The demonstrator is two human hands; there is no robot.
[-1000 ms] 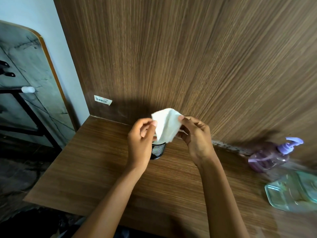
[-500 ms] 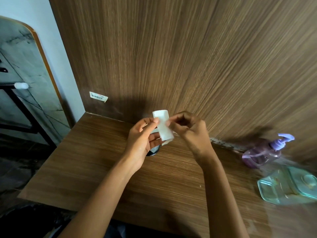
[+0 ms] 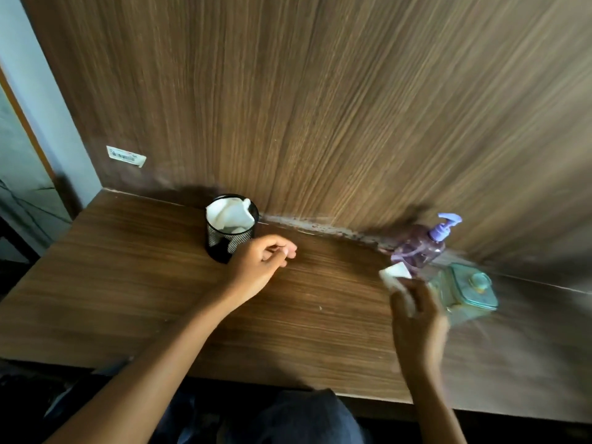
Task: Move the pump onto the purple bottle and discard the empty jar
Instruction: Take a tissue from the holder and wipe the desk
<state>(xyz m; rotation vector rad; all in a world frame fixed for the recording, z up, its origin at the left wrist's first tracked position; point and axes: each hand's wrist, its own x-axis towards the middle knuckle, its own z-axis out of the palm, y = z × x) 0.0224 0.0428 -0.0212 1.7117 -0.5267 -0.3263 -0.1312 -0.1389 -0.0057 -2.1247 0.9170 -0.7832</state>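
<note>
Wood-grain bench (image 3: 134,283) below me, my right hand (image 3: 416,318) pinches a folded white tissue (image 3: 395,273) just short of the purple bottle (image 3: 416,249), pump (image 3: 447,226) already on, ahead and slightly right, while my left hand (image 3: 256,267) hangs loosely curled, empty.

A: Where is the desk (image 3: 134,283) open?
B: The wide stretch between the black mesh cup (image 3: 229,233) and the purple pump bottle (image 3: 418,249) lies bare.
A: And on the right?
B: Crowded: the green lidded jar (image 3: 467,291) sits just beside the bottle, both close to the wood wall panel (image 3: 320,107) behind.
</note>
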